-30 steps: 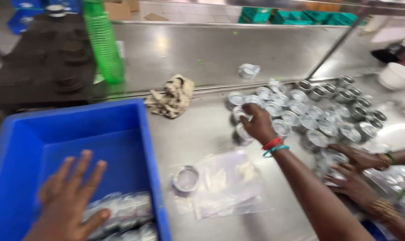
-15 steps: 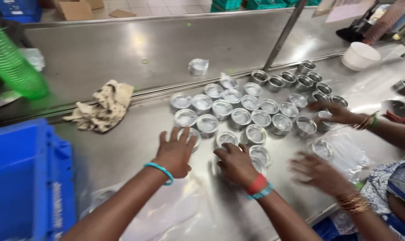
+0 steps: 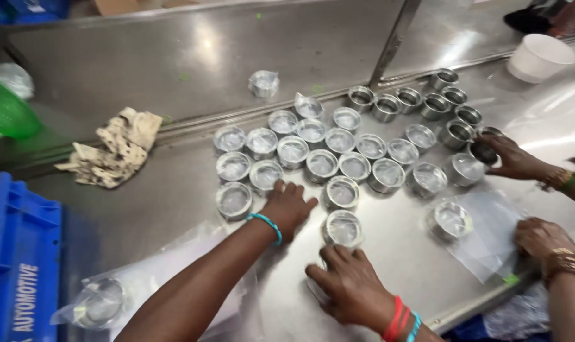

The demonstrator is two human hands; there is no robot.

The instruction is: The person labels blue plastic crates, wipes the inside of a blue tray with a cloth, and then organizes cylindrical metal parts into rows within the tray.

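A: Metal cups [image 3: 312, 152], film-wrapped, sat clustered just beyond the left hand [image 3: 288, 206], which lay open and flat beside that cluster, gripping nothing.

B: And the right hand [image 3: 350, 285]?

A: Fingers spread, touching one wrapped cup [image 3: 342, 228] nearest the cluster, not clamped on it.

B: Risk?

A: A careless sweep could have knocked neighbours over; a co-worker's hand [image 3: 514, 158] crowded the cluster's far side.

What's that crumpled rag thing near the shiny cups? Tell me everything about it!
The rag is a crumpled piece of cream cloth with dark brownish smudges, so it looks used and dirty. It lies bunched in loose folds, not spread flat, on the steel table beside the raised ridge that runs across it. It sits left of the cluster of metal cups, apart from them. No hand touches it; a green plastic thing lies further left.
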